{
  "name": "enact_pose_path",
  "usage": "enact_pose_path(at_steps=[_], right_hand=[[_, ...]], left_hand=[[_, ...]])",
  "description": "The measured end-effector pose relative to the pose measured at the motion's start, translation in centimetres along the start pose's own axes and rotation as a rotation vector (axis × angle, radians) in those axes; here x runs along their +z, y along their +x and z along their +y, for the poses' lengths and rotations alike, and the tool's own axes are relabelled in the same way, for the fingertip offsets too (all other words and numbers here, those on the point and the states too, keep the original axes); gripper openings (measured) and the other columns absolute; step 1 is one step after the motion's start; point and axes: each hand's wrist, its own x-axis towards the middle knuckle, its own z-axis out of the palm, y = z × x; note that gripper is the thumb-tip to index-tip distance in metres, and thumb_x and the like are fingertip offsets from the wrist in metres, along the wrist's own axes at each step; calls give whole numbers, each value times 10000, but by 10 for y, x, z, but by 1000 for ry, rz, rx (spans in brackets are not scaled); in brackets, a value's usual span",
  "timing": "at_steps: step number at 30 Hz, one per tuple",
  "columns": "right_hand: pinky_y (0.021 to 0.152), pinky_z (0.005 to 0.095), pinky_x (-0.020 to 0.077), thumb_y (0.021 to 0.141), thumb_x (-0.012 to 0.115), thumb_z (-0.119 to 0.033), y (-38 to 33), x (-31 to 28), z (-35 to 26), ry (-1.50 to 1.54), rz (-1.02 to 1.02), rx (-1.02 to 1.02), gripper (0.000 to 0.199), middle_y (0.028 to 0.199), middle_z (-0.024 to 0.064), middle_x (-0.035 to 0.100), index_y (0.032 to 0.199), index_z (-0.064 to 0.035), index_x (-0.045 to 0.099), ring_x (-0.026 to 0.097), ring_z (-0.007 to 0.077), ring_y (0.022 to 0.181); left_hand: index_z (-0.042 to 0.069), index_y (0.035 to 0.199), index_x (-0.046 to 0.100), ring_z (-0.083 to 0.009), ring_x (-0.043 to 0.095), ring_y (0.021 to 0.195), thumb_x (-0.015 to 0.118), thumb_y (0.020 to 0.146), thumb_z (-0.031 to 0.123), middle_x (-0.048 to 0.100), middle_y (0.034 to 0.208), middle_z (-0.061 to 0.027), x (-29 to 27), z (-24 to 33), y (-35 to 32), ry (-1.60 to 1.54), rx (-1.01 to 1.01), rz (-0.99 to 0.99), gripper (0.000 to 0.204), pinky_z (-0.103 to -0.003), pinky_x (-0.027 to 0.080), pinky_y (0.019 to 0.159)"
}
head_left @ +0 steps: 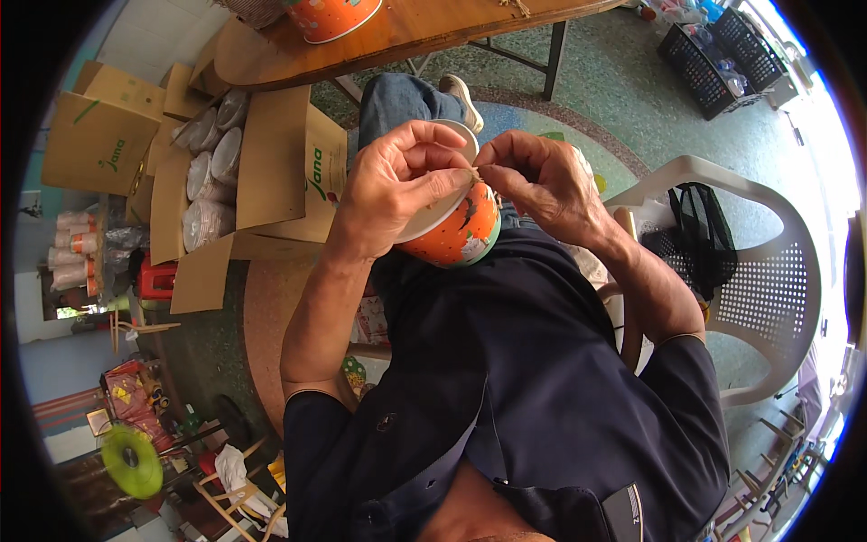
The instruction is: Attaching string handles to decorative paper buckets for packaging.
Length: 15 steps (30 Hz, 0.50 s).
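My dark shirt (515,361) fills the lower middle of the frame, nearest the camera. Just above it, near the centre, is the orange bucket (465,228), with a bit of string (477,178) at its rim. My left hand (395,185) and right hand (545,185) both pinch there, seemingly on the string. I judge the string is placed but its work unfinished; I can't tell whether it's knotted. The bucket's mouth points upper left, its base lower right, its long axis slanting between.
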Motion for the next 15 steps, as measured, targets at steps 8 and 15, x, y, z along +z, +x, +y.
enact_pose_path(at_steps=[8, 15], right_hand=[[585, 212, 430, 949, 785, -160, 0, 6, 5, -6, 56, -25, 165, 760, -49, 631, 1024, -32, 712, 534, 8, 659], [710, 231, 522, 967, 763, -178, -4, 3, 1, -138, 51, -11, 218, 858, 7, 725, 1079, 5, 731, 647, 41, 788]], left_hand=[[20, 1173, 624, -99, 676, 822, 755, 942, 18, 768, 992, -95, -2, -7, 6, -270, -110, 41, 265, -231, 503, 687], [15, 1161, 618, -100, 685, 831, 763, 942, 24, 777, 1003, -107, 0, -9, 4, -229, -65, 83, 262, -238, 509, 690]])
